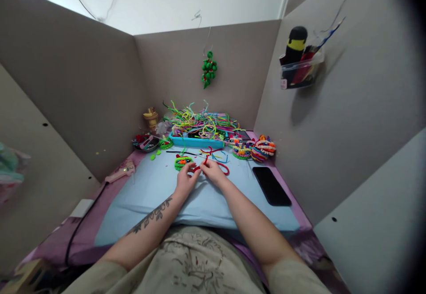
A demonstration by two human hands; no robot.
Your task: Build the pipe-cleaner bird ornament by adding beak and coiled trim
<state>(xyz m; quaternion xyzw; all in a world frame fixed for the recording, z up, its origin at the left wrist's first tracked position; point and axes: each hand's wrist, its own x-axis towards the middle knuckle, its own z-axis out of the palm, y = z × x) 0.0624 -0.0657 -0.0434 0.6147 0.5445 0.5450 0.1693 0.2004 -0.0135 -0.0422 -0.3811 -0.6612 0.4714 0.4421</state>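
Both my hands rest on a light blue mat (156, 196), fingers pinched together around a red pipe cleaner (222, 165). My left hand (185, 179) grips one end of it near the middle of the mat. My right hand (213, 173) pinches the same red pipe cleaner just to the right, and the rest of it loops off toward the right. A small green and orange pipe-cleaner piece (182, 162) lies just beyond my left hand.
A blue tray (196, 141) heaped with coloured pipe cleaners stands at the back. Finished colourful pieces (262, 148) lie to its right, a black phone (271, 186) on the right. A glue gun (120, 172) with a black cord lies at left. Grey partition walls enclose the desk.
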